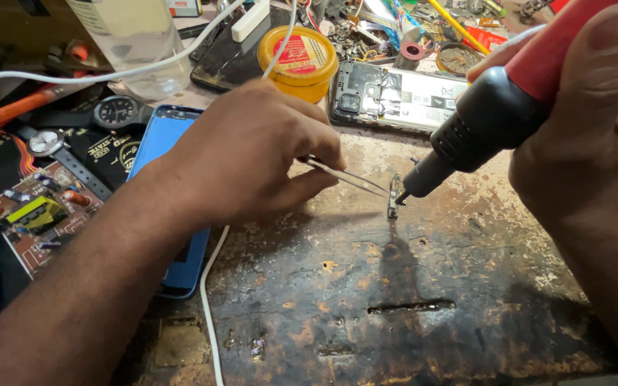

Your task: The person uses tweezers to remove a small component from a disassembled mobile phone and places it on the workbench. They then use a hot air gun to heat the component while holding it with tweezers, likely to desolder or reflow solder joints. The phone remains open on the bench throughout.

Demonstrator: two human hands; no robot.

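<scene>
My left hand [248, 154] grips thin metal tweezers [345, 177] whose tips reach a small narrow circuit part [394, 195] standing on the scorched wooden bench [423, 286]. My right hand [581, 100] holds a red and black soldering iron [488, 121] angled down to the left. Its tip touches the same small part from the right side.
A blue phone shell [159, 139] lies under my left forearm. An opened phone [395, 96] and a yellow round tin [298, 61] sit behind. A brown circuit board [33, 214], two wristwatches [80, 125], a clear bottle [134, 43], white cables and scattered parts crowd the left and back.
</scene>
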